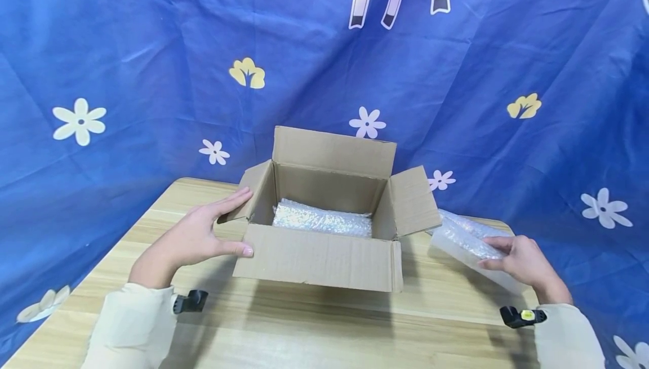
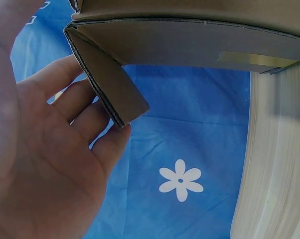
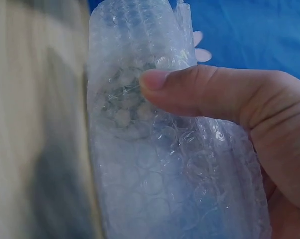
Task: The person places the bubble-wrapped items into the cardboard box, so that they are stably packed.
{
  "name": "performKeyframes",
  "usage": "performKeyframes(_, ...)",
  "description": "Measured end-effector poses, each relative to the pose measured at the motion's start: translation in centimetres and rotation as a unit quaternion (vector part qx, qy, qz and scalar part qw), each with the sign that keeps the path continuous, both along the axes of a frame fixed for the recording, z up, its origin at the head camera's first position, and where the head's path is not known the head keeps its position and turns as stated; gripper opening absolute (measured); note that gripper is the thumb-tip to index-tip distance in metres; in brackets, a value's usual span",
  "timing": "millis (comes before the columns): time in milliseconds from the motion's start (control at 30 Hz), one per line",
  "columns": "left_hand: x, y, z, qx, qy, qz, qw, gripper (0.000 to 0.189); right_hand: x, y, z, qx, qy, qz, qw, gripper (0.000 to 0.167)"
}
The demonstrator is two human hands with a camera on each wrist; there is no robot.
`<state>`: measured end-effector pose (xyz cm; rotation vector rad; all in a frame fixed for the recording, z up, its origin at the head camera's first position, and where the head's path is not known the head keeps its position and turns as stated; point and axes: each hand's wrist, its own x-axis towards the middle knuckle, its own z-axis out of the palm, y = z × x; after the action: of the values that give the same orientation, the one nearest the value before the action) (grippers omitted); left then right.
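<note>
An open cardboard box (image 1: 319,259) stands on the table with its flaps spread. Inside it lies a bubble-wrapped bundle (image 1: 321,219). At the box's left front corner, my left hand (image 1: 200,236) holds on, fingers against the left side flap (image 2: 107,82) and thumb on the front flap. To the right of the box, my right hand (image 1: 524,262) grips a bubble wrap piece (image 3: 140,164), thumb on top and the other fingers mostly hidden beneath. Something darker shows faintly through the plastic under the thumb; what it is cannot be made out.
The light wooden table (image 1: 304,335) carries the box; its back edge runs close to a blue cloth backdrop (image 1: 152,76) printed with flowers. The box's right flap (image 1: 416,200) leans outward, near the far end of the bubble wrap.
</note>
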<state>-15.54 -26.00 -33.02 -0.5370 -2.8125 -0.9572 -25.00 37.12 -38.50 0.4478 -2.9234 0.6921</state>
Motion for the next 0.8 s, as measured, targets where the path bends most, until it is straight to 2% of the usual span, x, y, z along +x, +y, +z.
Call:
performKeyframes(200,0.0,0.0,0.0,0.001,-0.001,0.0,1.0,0.109,0.7,-0.2,2.2,-0.009,-0.001,-0.004,1.0,0.061)
performKeyframes(400,0.0,0.0,0.0,0.004,-0.004,-0.001,1.0,0.109,1.1,-0.1,4.7,0.003,0.015,-0.001,0.9999,0.055)
performKeyframes(700,0.0,0.0,0.1,0.006,0.001,-0.003,1.0,0.109,1.8,0.1,8.3,-0.002,0.006,-0.01,0.9999,0.058)
performKeyframes(800,0.0,0.0,0.0,0.006,0.003,-0.006,1.0,0.109,2.0,-0.1,9.4,-0.002,-0.012,-0.025,0.9996,0.063)
